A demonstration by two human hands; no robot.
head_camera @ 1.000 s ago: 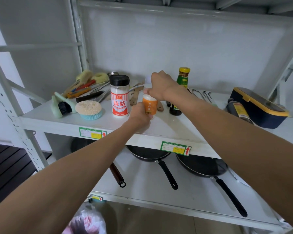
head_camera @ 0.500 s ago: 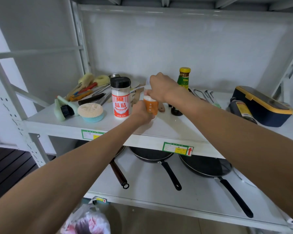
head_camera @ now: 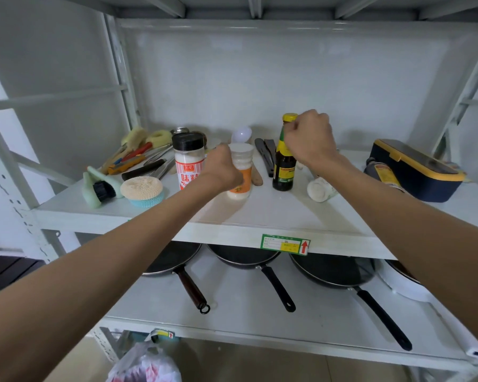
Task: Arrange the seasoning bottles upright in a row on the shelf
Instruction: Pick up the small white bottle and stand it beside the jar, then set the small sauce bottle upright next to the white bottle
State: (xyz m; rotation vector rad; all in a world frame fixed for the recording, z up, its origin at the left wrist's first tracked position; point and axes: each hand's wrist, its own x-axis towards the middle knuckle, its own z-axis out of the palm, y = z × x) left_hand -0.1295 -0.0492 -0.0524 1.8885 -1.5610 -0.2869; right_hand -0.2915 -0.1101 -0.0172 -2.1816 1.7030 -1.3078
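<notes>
- Head view, landmark = white metal shelf (head_camera: 260,216).
- Left hand (head_camera: 222,169): grip closed round the small white-capped bottle with the orange label (head_camera: 240,172), which stands upright mid-shelf, near the front edge.
- Right hand (head_camera: 309,139): curled fist at the neck of the dark glass sauce bottle with the yellow cap (head_camera: 284,161). Fingers face away from the camera, so I cannot tell whether it actually has hold. This bottle is upright, just right of the orange-label one.
- Tall clear shaker with black lid and red-white label (head_camera: 189,158): upright, just left of the left hand.
- Small white-capped bottle (head_camera: 321,188): lying on its side, cap toward the front edge, right of the sauce bottle.
- Dark bottle with yellow label (head_camera: 382,172): also lying down, far right of the shelf, against the navy box with yellow trim (head_camera: 417,172).
- Left end of shelf: green-handled black brush (head_camera: 100,188), round beige scrubber on a blue base (head_camera: 142,190), loose utensils behind.
- Lower shelf: three black frying pans (head_camera: 331,271), handles toward the front.
</notes>
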